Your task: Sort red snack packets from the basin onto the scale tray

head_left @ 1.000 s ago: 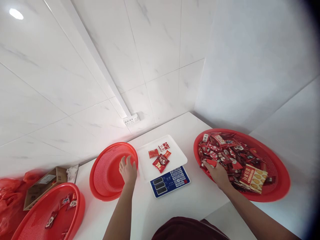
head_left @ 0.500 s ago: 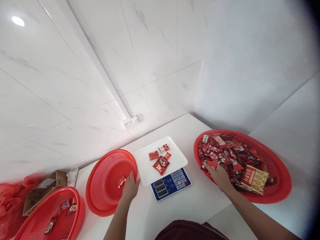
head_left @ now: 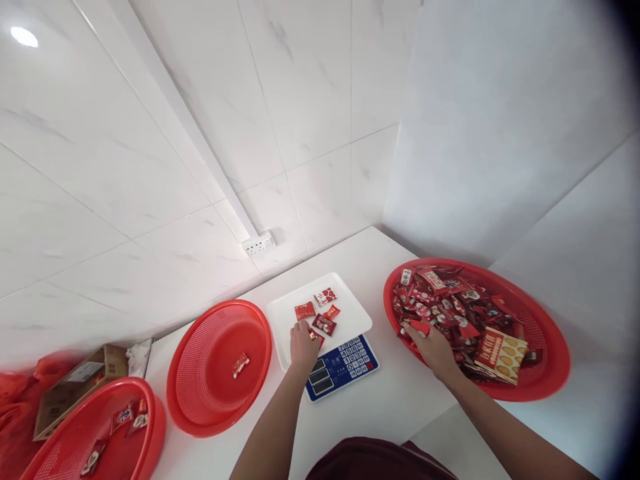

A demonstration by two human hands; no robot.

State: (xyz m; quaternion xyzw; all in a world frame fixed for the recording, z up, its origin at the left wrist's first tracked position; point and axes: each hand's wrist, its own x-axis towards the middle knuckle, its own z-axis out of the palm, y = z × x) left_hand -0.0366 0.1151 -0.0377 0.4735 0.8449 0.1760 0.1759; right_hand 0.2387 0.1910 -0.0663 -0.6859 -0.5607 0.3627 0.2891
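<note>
My left hand (head_left: 303, 345) is over the white tray of the scale (head_left: 359, 313), its fingers closed on a red snack packet (head_left: 316, 338) that they partly cover. Beside it on the tray lie several other small packets, among them a dark red one (head_left: 325, 325) and a red and white one (head_left: 325, 297). My right hand (head_left: 434, 348) rests at the near left rim of the right red basket (head_left: 553, 353). Between its thumb and fingers is a red packet (head_left: 420, 327). Many red packets (head_left: 445, 310) fill that basket, with a larger yellow and red packet (head_left: 501, 355) on top.
Left of the scale stands a red mesh basket (head_left: 180, 373) with one small packet (head_left: 241, 365) inside. Another red basket (head_left: 159, 427) holds several packets. Behind it are a cardboard box (head_left: 113, 363) and red plastic bags (head_left: 17, 413). A wall socket (head_left: 258, 245) sits above the table.
My left hand has moved right, from inside the middle red basket to the scale tray, and has closed on a packet. The small packet stays in that basket. My right hand has hardly moved.
</note>
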